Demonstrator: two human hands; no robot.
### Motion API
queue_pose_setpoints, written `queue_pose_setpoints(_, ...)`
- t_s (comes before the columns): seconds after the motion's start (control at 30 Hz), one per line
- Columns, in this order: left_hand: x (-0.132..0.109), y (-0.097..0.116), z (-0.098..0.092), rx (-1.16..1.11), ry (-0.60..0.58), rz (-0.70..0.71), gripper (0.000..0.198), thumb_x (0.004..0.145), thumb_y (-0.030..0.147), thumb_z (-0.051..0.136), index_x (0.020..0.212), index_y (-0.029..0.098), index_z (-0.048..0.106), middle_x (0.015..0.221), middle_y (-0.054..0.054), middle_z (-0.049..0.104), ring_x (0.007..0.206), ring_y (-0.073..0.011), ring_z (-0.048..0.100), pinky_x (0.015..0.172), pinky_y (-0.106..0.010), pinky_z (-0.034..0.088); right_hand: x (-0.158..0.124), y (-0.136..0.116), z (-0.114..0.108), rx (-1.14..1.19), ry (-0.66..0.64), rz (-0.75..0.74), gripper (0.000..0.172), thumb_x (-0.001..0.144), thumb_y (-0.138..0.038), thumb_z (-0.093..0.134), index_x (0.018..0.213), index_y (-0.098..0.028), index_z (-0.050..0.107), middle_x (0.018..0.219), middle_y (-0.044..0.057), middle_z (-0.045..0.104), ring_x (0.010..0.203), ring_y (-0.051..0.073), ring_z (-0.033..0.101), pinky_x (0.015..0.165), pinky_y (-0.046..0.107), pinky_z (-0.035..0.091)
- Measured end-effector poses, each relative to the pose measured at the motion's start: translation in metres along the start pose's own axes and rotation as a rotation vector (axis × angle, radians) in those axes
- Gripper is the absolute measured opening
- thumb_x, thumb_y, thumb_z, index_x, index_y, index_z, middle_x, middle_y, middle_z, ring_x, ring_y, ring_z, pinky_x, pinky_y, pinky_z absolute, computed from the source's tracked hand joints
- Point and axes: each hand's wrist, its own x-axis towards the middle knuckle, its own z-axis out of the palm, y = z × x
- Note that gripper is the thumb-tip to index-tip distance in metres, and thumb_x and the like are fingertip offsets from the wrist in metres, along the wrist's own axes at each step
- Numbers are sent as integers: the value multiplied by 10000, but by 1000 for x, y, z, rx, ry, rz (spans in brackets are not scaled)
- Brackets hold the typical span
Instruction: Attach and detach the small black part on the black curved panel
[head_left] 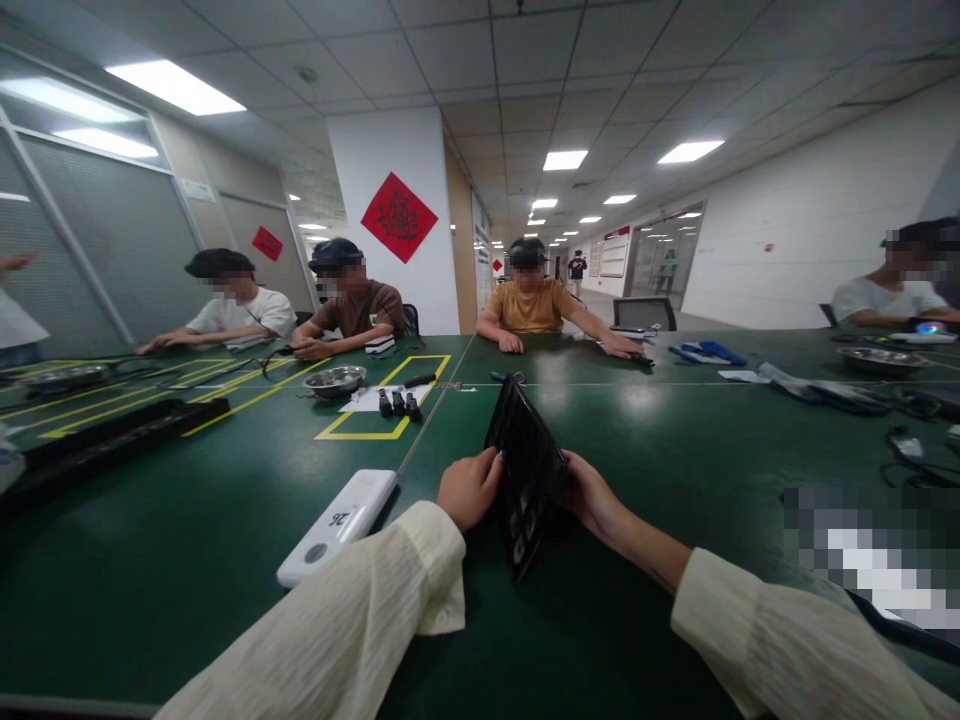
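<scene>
A thin black panel stands tilted on edge in front of me, over the green table. Its left-facing side shows rows of shapes, too dark to make out as raised or hollow. My right hand grips the panel's right edge, its fingers partly hidden behind it. On the left-facing side, my left hand is closed, with the thumb against the panel. A tiny blue spot shows at the thumb tip; I cannot tell what it is. Left of my left hand lies a white power bank marked 26.
Yellow tape marks the green table. Several short black parts lie on white paper near a metal bowl. A long black tray is at left. Cables and a blue cloth-like item lie at right. Several people sit around.
</scene>
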Motion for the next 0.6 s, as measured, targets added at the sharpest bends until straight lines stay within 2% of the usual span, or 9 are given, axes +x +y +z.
queue_pose_setpoints(0.13, -1, 1, -1, 14, -25, 18, 373, 893, 361, 233, 887, 206, 572, 853, -57, 652, 818, -185, 604, 639, -251, 348, 0, -1, 0, 0, 9, 2, 305, 726, -262, 486, 1022, -190, 497, 651, 6, 614, 517, 164, 577, 479, 290, 463)
queue_pose_setpoints(0.3, -1, 3, -2, 1, -37, 16, 483, 899, 395, 176, 766, 189, 592, 775, -71, 647, 774, -189, 606, 598, -254, 334, -1, -2, 1, 7, 7, -13, 273, 733, -273, 496, 992, -190, 508, 671, 12, 617, 554, 167, 587, 483, 280, 464)
queue_pose_setpoints(0.47, 1, 2, 0, -96, -24, -110, 368, 890, 409, 246, 913, 202, 548, 839, -52, 645, 789, -176, 600, 630, -243, 363, 1, 1, -1, -3, -16, -14, 316, 742, -290, 486, 1041, -188, 508, 650, 10, 614, 537, 167, 585, 490, 285, 468)
queue_pose_setpoints(0.6, 2, 0, 1, -130, -20, -74, 366, 894, 409, 243, 890, 207, 548, 840, -45, 640, 806, -172, 594, 648, -239, 363, 2, 2, -2, -11, -1, -8, 322, 747, -291, 483, 1053, -192, 508, 630, 8, 612, 523, 166, 583, 470, 272, 456)
